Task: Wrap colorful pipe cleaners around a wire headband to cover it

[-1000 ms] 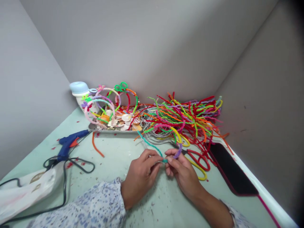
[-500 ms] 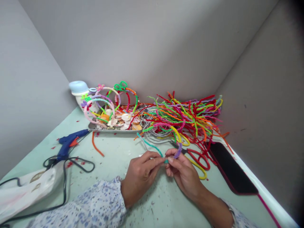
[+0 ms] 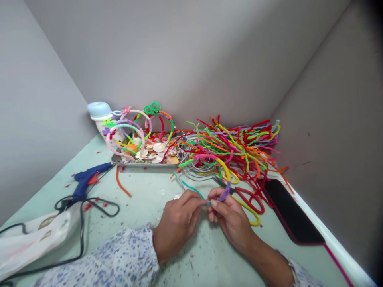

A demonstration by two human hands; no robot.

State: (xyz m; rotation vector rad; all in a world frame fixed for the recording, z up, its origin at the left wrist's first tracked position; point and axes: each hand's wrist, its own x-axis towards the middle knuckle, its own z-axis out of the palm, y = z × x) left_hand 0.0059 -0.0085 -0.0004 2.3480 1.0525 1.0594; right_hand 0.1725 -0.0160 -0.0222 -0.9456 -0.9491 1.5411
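My right hand (image 3: 231, 217) pinches a curved headband (image 3: 228, 175) wrapped in green, pink, yellow and purple fuzzy stems, near its purple end. Fingers of my left hand (image 3: 178, 219) are closed at the same spot, on a teal pipe cleaner (image 3: 191, 188) whose loose length runs up and left. A bit of teal wrap shows between the two hands, beside the purple section. The exact fingertip contact is partly hidden. Just behind my right hand lie red-handled scissors (image 3: 249, 199) and a yellow-handled tool (image 3: 253, 219).
A metal tray (image 3: 146, 165) of shells with finished headbands (image 3: 140, 135) stands at the back, beside a white bottle (image 3: 103, 119). Colourful pipe cleaners (image 3: 236, 147) heap at back right. A blue glue gun (image 3: 86, 181) with a cord lies left, a phone (image 3: 291, 211) right.
The headband has shifted slightly to the right at its purple end. The teal pipe cleaner's loose part sits a little lower. Both hands stay almost in place.
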